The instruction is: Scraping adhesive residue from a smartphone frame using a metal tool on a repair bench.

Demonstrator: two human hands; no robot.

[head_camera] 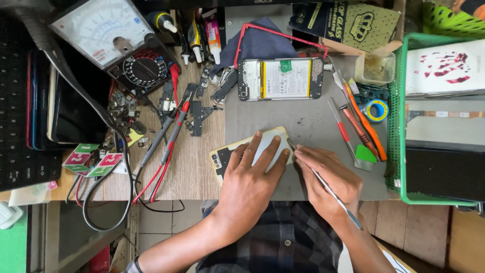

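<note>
My left hand (pixel 248 182) lies flat on a gold phone back cover (pixel 225 154), pinning it to the grey work mat (pixel 308 121). My right hand (pixel 326 179) grips a thin metal pry tool (pixel 328 188) like a pen. The tool's tip touches the cover's right edge. Farther back on the mat lies an opened phone (pixel 280 78) with its battery and board exposed, a dark blue cloth (pixel 257 45) behind it.
An analog multimeter (pixel 118 43) with red and black probes (pixel 169 136) sits at the left, next to loose parts and glue tubes (pixel 202 33). Screwdrivers and an orange tool (pixel 361 126) lie right of the mat, beside a tape roll (pixel 376 110) and a green basket (pixel 399 126).
</note>
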